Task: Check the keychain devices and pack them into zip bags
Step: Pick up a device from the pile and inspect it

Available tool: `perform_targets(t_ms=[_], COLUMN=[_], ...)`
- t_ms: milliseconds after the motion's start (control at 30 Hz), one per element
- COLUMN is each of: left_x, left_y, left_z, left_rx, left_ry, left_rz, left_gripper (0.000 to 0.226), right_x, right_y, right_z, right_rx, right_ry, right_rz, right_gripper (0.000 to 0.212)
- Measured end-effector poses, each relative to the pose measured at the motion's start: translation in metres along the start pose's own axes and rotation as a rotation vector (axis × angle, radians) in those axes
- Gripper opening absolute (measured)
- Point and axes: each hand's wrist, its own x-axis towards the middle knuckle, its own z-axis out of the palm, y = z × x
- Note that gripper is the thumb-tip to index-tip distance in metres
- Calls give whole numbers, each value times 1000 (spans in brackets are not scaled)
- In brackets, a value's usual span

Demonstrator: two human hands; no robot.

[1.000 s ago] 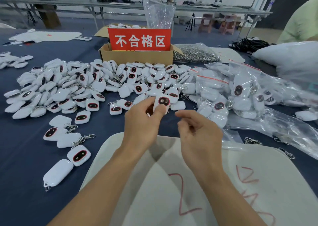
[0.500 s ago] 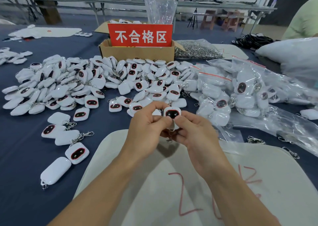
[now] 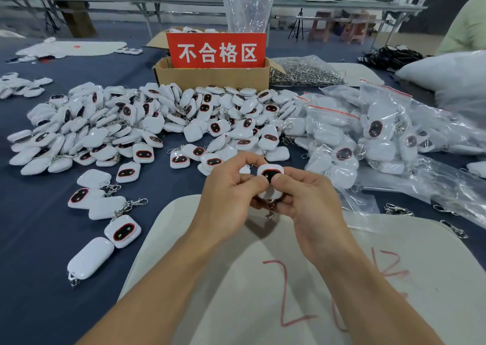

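Navy cloth (image 3: pixel 39 226), rounded glossy device (image 3: pixel 270 171)

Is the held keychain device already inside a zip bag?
Out: the device is bare, pinched between left hand and right hand, no plastic around it.

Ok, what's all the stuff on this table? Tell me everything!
keychain devices: too many to count, white with dark faces, heaped mid-table
held device: one, white, in both hands' grip
zip bags: several, clear, filled, right side
cardboard box: one, brown, behind the heap
sign: one, red, at the box's front
metal clips: one bagful, silver, right of box
pad: one, white, red scribbles, nearest
tablecloth: one, dark blue
left hand: pinching the held device
right hand: pinching it too
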Motion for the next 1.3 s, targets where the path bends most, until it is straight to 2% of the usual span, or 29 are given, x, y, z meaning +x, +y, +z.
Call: perform_targets(t_ms=[300, 500, 700, 867, 1000, 1100, 1167, 1233, 1300], left_x=[6, 3, 1, -1, 2, 2, 2, 4, 7], left_y=[-5, 0, 3, 4, 3, -3, -5, -5, -5], left_z=[4, 4, 5, 2, 4, 5, 4, 2, -1], left_rx=[74, 26, 8, -31, -52, 59, 100, 20, -16], left_ry=[136, 158, 79, 14, 101, 213, 241, 257, 286], left_rz=[-61, -89, -106, -85, -88, -59, -36, -22, 2], left_gripper=[7, 19, 6, 10, 15, 21, 21, 16, 16], right_x=[0, -1, 0, 1, 1, -3, -9, -10, -7], right_y=[1, 1, 6, 7, 8, 12, 13, 13, 11], right_z=[2, 3, 5, 6, 6, 8, 14, 16, 14], right_rx=[9, -56, -190, -172, -224, -430, -522, -539, -530], right_ry=[-84, -68, 12, 11, 77, 173, 136, 114, 129], right_rz=[42, 45, -58, -85, -141, -286, -340, -357, -365], right_gripper=[27, 29, 41, 44, 31, 42, 43, 42, 31])
